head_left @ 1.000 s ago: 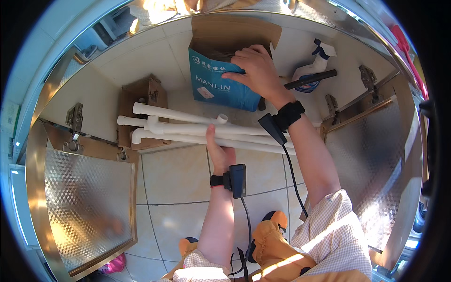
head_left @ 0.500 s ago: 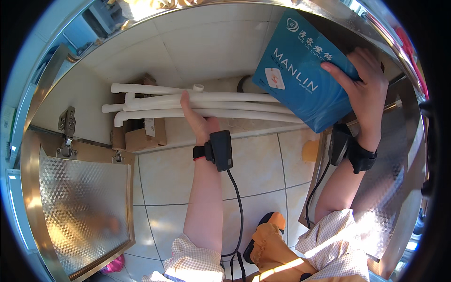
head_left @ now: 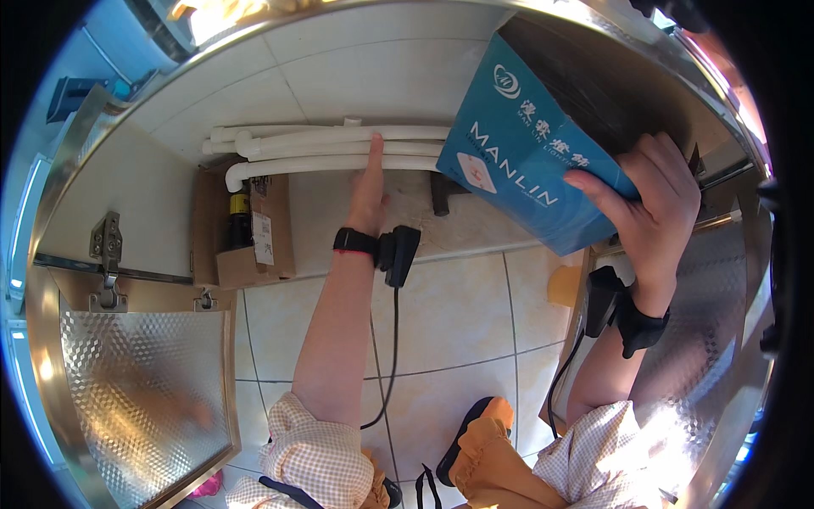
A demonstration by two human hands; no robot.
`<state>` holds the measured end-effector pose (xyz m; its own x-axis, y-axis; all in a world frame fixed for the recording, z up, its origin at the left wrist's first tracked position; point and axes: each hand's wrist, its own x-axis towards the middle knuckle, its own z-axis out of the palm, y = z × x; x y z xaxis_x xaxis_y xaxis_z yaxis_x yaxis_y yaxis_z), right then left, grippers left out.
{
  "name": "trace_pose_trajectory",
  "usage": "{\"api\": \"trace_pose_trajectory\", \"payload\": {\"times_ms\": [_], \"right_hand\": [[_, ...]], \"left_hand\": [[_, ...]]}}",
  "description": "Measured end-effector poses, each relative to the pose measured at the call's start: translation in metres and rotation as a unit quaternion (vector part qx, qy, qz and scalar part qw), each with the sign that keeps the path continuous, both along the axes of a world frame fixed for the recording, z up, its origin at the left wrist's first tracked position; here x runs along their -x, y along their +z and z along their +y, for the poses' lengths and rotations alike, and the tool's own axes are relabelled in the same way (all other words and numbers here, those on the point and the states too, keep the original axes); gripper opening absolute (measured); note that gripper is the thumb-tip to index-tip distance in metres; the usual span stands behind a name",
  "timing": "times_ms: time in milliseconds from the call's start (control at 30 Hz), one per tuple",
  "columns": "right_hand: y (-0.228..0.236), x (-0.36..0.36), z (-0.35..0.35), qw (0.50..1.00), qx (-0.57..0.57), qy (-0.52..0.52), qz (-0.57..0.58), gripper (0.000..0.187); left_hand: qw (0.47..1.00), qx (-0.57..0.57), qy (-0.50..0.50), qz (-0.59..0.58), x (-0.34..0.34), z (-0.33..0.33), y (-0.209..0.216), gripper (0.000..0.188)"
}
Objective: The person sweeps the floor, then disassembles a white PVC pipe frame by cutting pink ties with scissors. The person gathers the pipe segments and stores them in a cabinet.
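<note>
Several long white plastic pipes (head_left: 318, 159) lie bundled crosswise inside the cabinet, elbow fittings at their left ends. My left hand (head_left: 367, 195) is closed on the bundle, thumb over the pipes and the other fingers mostly hidden. A tall blue cardboard box (head_left: 517, 161), open at the top and tilted, covers the right ends of the pipes. My right hand (head_left: 653, 191) grips the box by its right edge, thumb on the printed front and fingers on the far side.
An open brown carton (head_left: 275, 220) with a dark, yellow-banded container inside stands at the cabinet's left. Textured glass doors hang open left (head_left: 144, 382) and right (head_left: 708, 314). A dark pipe piece (head_left: 440, 195) lies behind the box. Something yellow (head_left: 562, 286) sits by the right door.
My left hand and the pipes have moved farther into the cabinet, uncovering more of the brown carton. The blue box has tipped, showing more of its open top, with my right hand still on it.
</note>
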<state>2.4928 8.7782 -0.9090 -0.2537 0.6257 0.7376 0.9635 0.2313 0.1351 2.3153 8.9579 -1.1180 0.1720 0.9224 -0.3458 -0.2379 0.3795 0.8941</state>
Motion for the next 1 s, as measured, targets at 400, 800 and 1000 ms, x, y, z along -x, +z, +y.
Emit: {"api": "trace_pose_trajectory", "payload": {"times_ms": [400,800,1000], "right_hand": [[-0.096,0.101,0.08,0.975,-0.01,0.206,0.077,0.031],[-0.115,0.092,0.121,0.979,-0.052,0.196,0.008,0.033],[-0.108,0.117,0.107,0.98,-0.013,0.167,0.106,0.05]], "left_hand": [[0.989,-0.009,-0.149,-0.003,0.118,0.002,0.066,0.064],[0.944,-0.167,-0.148,0.243,0.165,-0.116,0.125,0.071],[0.827,-0.374,-0.029,0.418,0.279,-0.218,0.264,0.071]]}}
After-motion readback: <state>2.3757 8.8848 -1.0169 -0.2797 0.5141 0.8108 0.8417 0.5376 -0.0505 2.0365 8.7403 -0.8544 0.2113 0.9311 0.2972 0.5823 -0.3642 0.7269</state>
